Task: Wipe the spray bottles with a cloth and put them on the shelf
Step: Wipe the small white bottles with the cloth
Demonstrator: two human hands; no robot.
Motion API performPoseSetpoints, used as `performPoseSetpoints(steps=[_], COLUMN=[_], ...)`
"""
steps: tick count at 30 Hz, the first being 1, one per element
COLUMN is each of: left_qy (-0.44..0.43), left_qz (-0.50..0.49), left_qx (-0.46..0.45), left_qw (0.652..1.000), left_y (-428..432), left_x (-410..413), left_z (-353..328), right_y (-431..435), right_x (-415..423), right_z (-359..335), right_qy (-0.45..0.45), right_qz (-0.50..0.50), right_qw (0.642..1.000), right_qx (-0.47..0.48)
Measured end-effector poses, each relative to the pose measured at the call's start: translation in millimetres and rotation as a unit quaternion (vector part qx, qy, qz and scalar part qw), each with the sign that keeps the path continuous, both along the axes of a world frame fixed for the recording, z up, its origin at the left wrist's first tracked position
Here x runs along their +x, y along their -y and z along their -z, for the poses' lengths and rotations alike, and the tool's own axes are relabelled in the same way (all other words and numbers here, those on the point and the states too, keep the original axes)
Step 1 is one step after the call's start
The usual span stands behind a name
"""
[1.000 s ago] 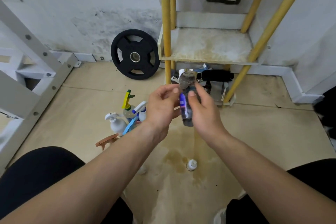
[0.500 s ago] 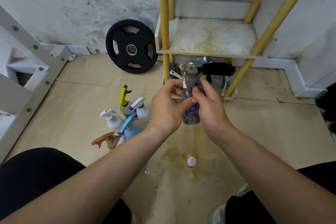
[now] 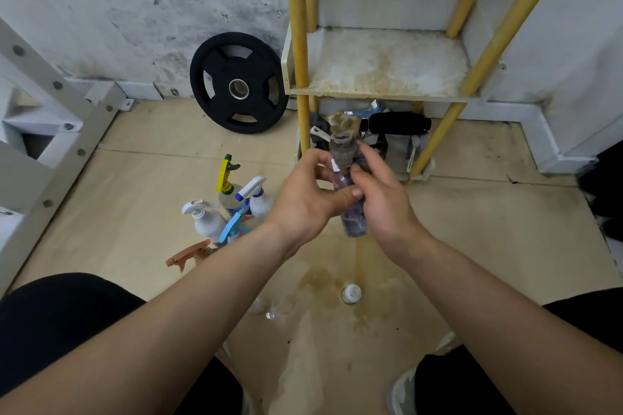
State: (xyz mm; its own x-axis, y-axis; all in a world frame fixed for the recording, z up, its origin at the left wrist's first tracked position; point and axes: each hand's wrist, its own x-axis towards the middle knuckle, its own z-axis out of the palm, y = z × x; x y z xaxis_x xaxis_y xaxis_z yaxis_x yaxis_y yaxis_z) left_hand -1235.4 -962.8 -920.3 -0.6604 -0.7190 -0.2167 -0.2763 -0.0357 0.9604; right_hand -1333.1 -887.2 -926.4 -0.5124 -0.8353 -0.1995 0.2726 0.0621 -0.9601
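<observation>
**Wiping step: small bottle held in both hands, not yet shelved**

The left grip point(image 3: 303, 199) is curled round the small clear bottle point(image 3: 354, 222), thumb laid across its body. The right grip point(image 3: 381, 202) closes on the cloth point(image 3: 342, 145), which is bunched over the bottle's top and neck. How tightly the right fingers pinch is hard to tell, as they are partly hidden behind the cloth. The bottle is upright in mid-air, in front of and below the shelf point(image 3: 371, 94), touching neither it nor the floor point(image 3: 472, 229).

Judged step: wiping, working the upper part. The lower body shows bare, so it may need a pass too.

Next move calls for:
- the left grip keeping the bottle steady while the cloth slides or twists down
- lifting the bottle forward and up between the yellow posts onto the stained shelf board

More spray bottles point(image 3: 232, 205) wait clustered on the floor to the left, untouched. A white cap point(image 3: 351, 293) lies on the floor near the knees, and a weight plate point(image 3: 237, 82) leans on the wall.
</observation>
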Motion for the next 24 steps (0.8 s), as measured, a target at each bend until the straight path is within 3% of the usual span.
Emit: performPoseSetpoints(steps=[3, 8, 12, 15, 20, 24], left_qy=[0.045, -0.001, 0.002, -0.002, -0.034, -0.058], left_qz=[-0.018, 0.018, 0.031, -0.007, -0.114, -0.132], left_qx=[-0.064, 0.09, 0.063, 0.071, 0.176, 0.238], left_qw=[0.997, 0.996, 0.998, 0.997, 0.977, 0.96], left_y=[1, 4, 9, 10, 19, 17], left_x=[0, -3, -2, -1, 0, 0], left_z=[5, -2, -2, 1, 1, 3], right_y=[0, 3, 4, 0, -2, -8], right_x=[4, -6, -10, -7, 2, 1], right_z=[5, 0, 2, 4, 11, 18], right_qy=[0.024, 0.038, 0.054, -0.003, -0.16, -0.196], right_qz=[0.005, 0.075, 0.086, 0.021, -0.032, -0.017], right_qw=[1.0, 0.996, 0.995, 1.0, 0.984, 0.973], right_qx=[-0.009, 0.024, 0.024, 0.018, 0.074, 0.123])
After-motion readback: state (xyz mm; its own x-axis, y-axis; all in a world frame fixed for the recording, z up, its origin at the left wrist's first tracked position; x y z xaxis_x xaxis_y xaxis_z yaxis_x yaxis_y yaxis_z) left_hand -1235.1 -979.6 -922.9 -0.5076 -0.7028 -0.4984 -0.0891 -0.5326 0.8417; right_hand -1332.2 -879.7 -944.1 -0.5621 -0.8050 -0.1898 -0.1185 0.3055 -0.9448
